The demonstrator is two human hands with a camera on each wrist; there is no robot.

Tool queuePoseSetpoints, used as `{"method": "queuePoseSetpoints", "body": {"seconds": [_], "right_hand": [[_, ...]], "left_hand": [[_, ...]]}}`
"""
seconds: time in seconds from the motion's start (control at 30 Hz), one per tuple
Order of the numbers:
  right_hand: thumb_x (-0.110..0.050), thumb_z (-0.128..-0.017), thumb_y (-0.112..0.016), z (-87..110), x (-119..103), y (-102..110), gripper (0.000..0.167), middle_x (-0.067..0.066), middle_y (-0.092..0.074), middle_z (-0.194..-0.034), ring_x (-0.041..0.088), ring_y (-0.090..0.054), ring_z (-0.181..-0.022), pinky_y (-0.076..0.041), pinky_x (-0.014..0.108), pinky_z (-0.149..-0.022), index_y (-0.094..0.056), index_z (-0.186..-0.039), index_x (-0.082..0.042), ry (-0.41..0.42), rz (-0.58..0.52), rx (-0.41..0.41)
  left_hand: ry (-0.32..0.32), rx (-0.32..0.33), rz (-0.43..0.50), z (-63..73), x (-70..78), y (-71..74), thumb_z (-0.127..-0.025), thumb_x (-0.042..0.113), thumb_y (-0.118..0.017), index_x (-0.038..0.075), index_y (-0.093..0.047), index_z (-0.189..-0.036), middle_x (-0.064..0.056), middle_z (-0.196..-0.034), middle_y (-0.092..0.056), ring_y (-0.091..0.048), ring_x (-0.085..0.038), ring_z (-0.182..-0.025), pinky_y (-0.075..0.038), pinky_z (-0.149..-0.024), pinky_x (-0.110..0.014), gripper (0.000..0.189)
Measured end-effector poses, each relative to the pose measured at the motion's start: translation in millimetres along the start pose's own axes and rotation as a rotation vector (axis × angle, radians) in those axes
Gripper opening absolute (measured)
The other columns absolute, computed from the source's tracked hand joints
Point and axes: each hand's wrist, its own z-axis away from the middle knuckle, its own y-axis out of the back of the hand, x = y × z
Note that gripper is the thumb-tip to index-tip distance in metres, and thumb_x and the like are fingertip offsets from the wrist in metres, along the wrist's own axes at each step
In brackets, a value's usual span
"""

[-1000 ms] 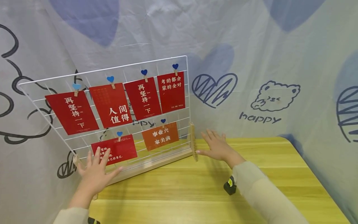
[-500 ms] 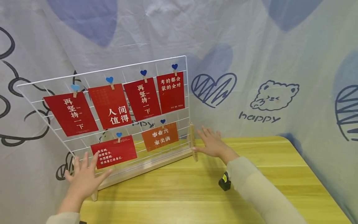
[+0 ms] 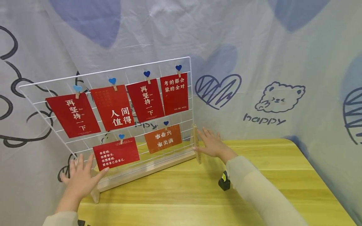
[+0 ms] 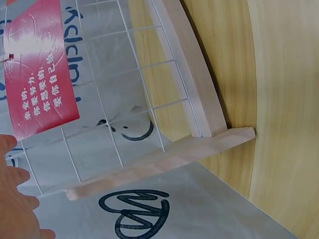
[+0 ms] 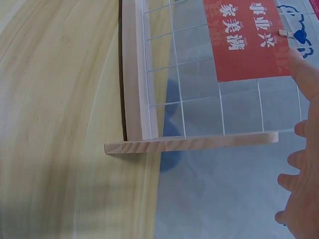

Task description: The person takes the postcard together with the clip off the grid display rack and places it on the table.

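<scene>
A white wire grid panel [image 3: 106, 71] stands in a wooden base [image 3: 147, 169] with wooden end feet. Red cards hang along its upper row, including a red card [image 3: 73, 114] at far left. Below them are a wider red card [image 3: 116, 157] and an orange card [image 3: 163, 138]. Small clips with blue hearts [image 3: 112, 81] hold the cards. My left hand [image 3: 80, 179], fingers spread, is by the panel's lower left corner; contact is unclear. My right hand [image 3: 212, 145] extends its fingers beside the right wooden foot [image 3: 197, 150], holding nothing.
The stand is on a yellow wood-grain table [image 3: 254, 188]. Behind and around it hangs a pale cloth [image 3: 158, 34] printed with hearts, a bear and lettering. The right wrist view shows the foot [image 5: 199, 143] near the table's far edge.
My left hand has moved left and down, uncovering the lower red card's text. My right hand has shifted left, closer to the right foot. The stand looks unmoved.
</scene>
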Motion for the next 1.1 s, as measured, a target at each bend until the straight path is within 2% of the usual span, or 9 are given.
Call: {"method": "queuePoseSetpoints", "body": {"seconds": [0.23,0.37,0.67,0.83,1.1], "right_hand": [[-0.063,-0.078,-0.039,-7.2,1,-1,0.086,0.02,-0.007,-0.14,0.039,-0.009,-0.125,0.001,0.06,-0.094,-0.011,-0.139,-0.009,-0.001,-0.009,-0.001],[-0.056,-0.081,-0.044,-10.7,0,0,0.082,0.02,-0.006,-0.14,0.039,-0.01,-0.125,0.0,0.06,-0.094,-0.01,-0.139,-0.009,0.001,-0.014,0.0],[-0.057,-0.079,-0.045,-17.0,-4,-4,0.083,0.017,-0.007,-0.141,0.035,-0.009,-0.127,-0.001,0.055,-0.097,-0.007,-0.139,-0.014,-0.019,-0.05,-0.016],[-0.052,-0.081,-0.047,-20.3,-7,-6,0.08,0.016,-0.007,-0.141,0.034,-0.01,-0.127,-0.003,0.055,-0.098,-0.01,-0.139,-0.011,0.0,-0.058,-0.02],[-0.054,-0.081,-0.045,-26.4,-3,-6,0.081,0.02,-0.009,-0.14,0.037,-0.014,-0.125,-0.008,0.057,-0.096,-0.01,-0.139,-0.009,0.013,-0.039,0.007]], "left_hand": [[0.016,-0.008,0.032,-1.4,-4.3,4.1,-0.082,0.058,-0.037,0.0,-0.007,-0.136,-0.037,-0.132,0.003,0.01,-0.056,-0.115,0.006,-0.072,-0.075,0.085],[0.033,-0.017,0.042,-2.8,-7.1,3.4,-0.082,0.058,-0.036,-0.001,-0.007,-0.136,-0.036,-0.132,0.005,0.012,-0.056,-0.114,0.007,-0.073,-0.074,0.085],[0.068,-0.001,0.092,-0.9,-15.3,-1.2,-0.082,0.056,-0.039,-0.001,-0.004,-0.135,-0.035,-0.132,0.01,0.011,-0.058,-0.113,0.004,-0.071,-0.076,0.086],[0.096,0.011,0.103,-1.9,-20.1,-2.3,-0.082,0.057,-0.039,-0.001,-0.003,-0.136,-0.034,-0.133,0.01,0.009,-0.058,-0.113,0.001,-0.07,-0.076,0.086],[0.125,-0.02,0.111,-8.8,-21.8,-0.4,-0.082,0.059,-0.035,-0.003,-0.001,-0.135,-0.036,-0.132,0.009,0.008,-0.058,-0.113,-0.001,-0.07,-0.076,0.088]]}}
